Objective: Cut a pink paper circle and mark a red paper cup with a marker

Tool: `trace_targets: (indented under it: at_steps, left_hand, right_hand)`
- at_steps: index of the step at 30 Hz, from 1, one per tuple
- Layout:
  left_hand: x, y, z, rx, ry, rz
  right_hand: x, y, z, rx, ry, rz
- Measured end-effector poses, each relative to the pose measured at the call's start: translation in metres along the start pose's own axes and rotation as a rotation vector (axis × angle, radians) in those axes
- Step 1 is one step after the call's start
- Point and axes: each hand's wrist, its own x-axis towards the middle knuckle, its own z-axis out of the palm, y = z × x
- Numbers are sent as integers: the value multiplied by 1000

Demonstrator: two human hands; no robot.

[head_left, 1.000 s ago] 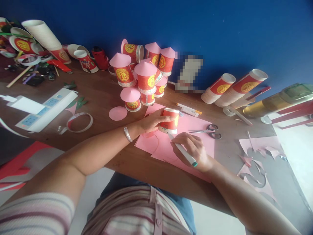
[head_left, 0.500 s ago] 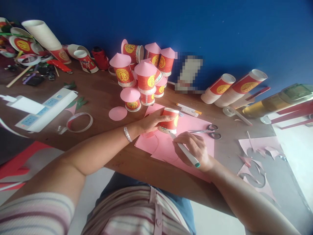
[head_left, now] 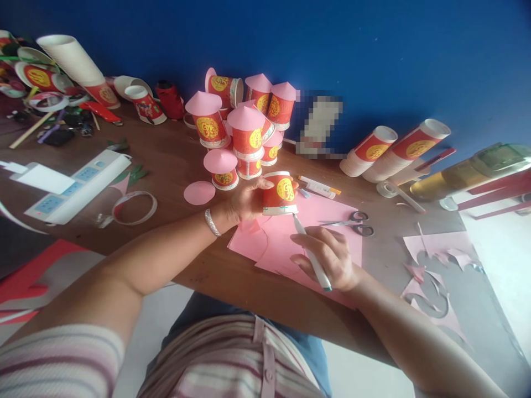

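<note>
My left hand (head_left: 246, 200) grips a red paper cup (head_left: 279, 193) from its left side, fingers partly hidden behind it. The cup's yellow round print faces me, and its white band is at the bottom. Held in my right hand (head_left: 327, 254) is a white marker (head_left: 313, 260) with a green end, its tip close to the lower right edge of the cup; whether it touches is unclear. Pink paper sheets (head_left: 332, 213) lie under both hands. Grey-handled scissors (head_left: 360, 223) rest on the sheets, right of the cup.
Behind my left hand stand several cups with pink cone tops (head_left: 245, 130), beside a pink disc (head_left: 199, 193). Stacked cups (head_left: 418, 145) and a tape roll (head_left: 388, 188) are at the right. A power strip (head_left: 78, 185) and white ring (head_left: 135, 208) lie left; paper scraps (head_left: 435, 287) lie right.
The cup has turned so its yellow print faces me, and it sits slightly higher. My left fingers have shifted around it. The marker has become steeper in my right hand.
</note>
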Motion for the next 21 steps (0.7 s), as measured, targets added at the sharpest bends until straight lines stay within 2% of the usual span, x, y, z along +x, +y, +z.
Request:
trace_targets:
  at_steps: [6,11,15,21]
  left_hand:
    - [-2,1,2,13,47,-14]
    - [-1,-3,-2,80,63,8]
    - [0,-6,-4,229,-4,11]
    - [-1,-8,6,462,-64,-52]
  right_hand:
    - [1,5,-3,43,39,187]
    - [-7,20,6,24,59,333]
    - [-15,34,17,-59,65,344]
    - [-18,41,25,-55,74,345]
